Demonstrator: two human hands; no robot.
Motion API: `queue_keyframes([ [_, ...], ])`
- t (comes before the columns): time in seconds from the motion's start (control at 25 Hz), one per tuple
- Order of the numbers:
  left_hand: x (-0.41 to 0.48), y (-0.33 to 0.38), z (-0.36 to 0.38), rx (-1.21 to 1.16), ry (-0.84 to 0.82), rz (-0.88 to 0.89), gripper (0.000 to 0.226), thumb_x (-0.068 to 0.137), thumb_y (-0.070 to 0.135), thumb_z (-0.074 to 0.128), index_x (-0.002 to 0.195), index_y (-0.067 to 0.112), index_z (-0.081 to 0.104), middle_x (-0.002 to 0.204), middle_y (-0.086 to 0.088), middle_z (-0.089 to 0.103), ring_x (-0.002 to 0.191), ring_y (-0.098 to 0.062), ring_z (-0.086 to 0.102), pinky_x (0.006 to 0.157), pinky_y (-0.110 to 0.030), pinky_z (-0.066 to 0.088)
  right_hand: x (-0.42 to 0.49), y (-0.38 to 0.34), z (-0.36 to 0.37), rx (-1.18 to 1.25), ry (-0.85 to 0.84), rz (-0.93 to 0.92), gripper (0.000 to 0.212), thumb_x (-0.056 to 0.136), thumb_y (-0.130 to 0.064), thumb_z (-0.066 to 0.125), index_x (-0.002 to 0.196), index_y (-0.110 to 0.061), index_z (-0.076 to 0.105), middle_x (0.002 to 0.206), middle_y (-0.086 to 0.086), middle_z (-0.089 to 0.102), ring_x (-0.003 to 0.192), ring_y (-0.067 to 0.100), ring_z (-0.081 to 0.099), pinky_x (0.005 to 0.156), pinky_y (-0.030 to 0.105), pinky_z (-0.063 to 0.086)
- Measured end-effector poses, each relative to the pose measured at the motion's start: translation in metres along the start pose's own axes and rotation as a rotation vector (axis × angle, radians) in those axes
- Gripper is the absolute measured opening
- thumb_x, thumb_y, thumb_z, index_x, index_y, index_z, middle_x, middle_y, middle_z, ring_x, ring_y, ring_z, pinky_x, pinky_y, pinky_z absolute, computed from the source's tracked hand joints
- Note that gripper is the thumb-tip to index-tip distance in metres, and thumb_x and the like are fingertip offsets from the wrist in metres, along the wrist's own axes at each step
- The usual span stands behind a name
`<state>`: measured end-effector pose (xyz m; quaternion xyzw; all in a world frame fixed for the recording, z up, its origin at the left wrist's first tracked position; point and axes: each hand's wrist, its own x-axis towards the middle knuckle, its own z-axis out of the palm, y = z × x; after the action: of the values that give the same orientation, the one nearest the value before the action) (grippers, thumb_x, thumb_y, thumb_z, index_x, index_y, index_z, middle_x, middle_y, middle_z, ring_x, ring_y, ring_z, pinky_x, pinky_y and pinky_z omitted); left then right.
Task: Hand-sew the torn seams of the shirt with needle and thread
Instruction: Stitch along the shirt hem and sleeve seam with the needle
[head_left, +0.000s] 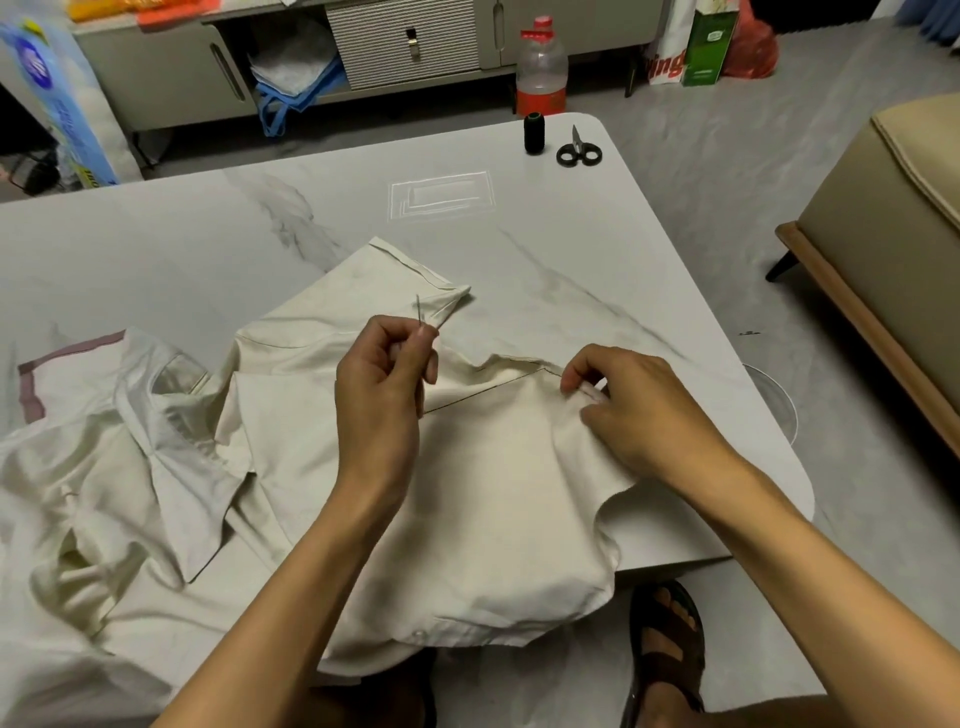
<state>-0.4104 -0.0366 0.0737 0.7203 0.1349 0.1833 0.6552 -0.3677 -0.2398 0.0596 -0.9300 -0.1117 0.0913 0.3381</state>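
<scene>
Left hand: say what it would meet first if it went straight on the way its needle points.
Probably the shirt's folded edge, lying just beyond the needle that the left hand pinches; past it, the table. The hand may be raised above the cloth, so depth is unclear.

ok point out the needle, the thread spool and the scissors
needle (418, 310), head view, middle of the bare shaft
thread spool (533, 134), head view, middle of the black wound thread
scissors (577, 145), head view, pivot where blades meet handles
</scene>
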Motion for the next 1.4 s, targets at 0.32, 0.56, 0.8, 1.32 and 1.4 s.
queue_keyframes([
  [0.32, 0.004, -0.020, -0.041, 1.004, 0.000, 0.225, 0.013, 0.102, 0.022, 0.054, 0.091, 0.013, 0.055, 0.065, -0.002, 0.058, 0.065, -0.034, 0.052, 0.057, -0.039, 0.037, 0.007, -0.002, -0.001, -0.276, 0.209, -0.042, 0.041, 0.081, 0.007, 0.053, 0.092, -0.031, 0.062, 0.098, -0.008, 0.060, 0.095, 0.020, 0.054, 0.067, 0.031, 0.031],
  [0.56, 0.003, -0.013, -0.040, 0.434, -0.183, -0.014, 0.017, 0.096, 0.015, 0.062, 0.079, 0.016, 0.063, 0.058, 0.003, 0.058, 0.048, -0.011, 0.038, 0.048, -0.023, 0.029, 0.017, -0.001, 0.010, -0.276, 0.325, -0.081, 0.037, 0.084, 0.008, 0.054, 0.097, -0.023, 0.070, 0.098, -0.004, 0.066, 0.094, 0.023, 0.059, 0.070, 0.028, 0.030],
  [0.8, -0.005, -0.002, -0.019, -0.123, -0.302, -0.298, 0.004, 0.096, 0.015, 0.062, 0.093, 0.015, 0.059, 0.064, -0.001, 0.055, 0.049, -0.012, 0.023, 0.049, -0.025, 0.019, 0.007, -0.021, 0.018, -0.032, 0.391, -0.229, 0.011, 0.086, -0.015, 0.069, 0.093, -0.021, 0.076, 0.099, -0.004, 0.067, 0.093, 0.017, 0.059, 0.084, 0.027, 0.038],
  [1.32, -0.009, -0.001, 0.023, -0.449, -0.481, -0.539, 0.018, 0.083, 0.020, 0.064, 0.090, 0.007, 0.054, 0.062, -0.001, 0.055, 0.042, -0.003, 0.022, 0.039, -0.015, 0.018, -0.014, -0.035, 0.024, 1.159, -0.102, 0.145, 0.011, 0.081, -0.025, 0.068, 0.084, -0.018, 0.076, 0.071, -0.001, 0.065, 0.084, 0.013, 0.056, 0.087, 0.030, 0.042],
  [1.4, -0.007, 0.003, 0.021, -0.375, -0.535, -0.506, 0.017, 0.086, 0.024, 0.063, 0.090, 0.010, 0.054, 0.066, -0.004, 0.060, 0.044, -0.006, 0.025, 0.041, -0.016, 0.023, -0.015, -0.034, 0.022, 1.140, -0.071, 0.107, 0.012, 0.090, -0.020, 0.063, 0.085, -0.013, 0.072, 0.072, 0.002, 0.064, 0.084, 0.014, 0.059, 0.093, 0.033, 0.045],
])
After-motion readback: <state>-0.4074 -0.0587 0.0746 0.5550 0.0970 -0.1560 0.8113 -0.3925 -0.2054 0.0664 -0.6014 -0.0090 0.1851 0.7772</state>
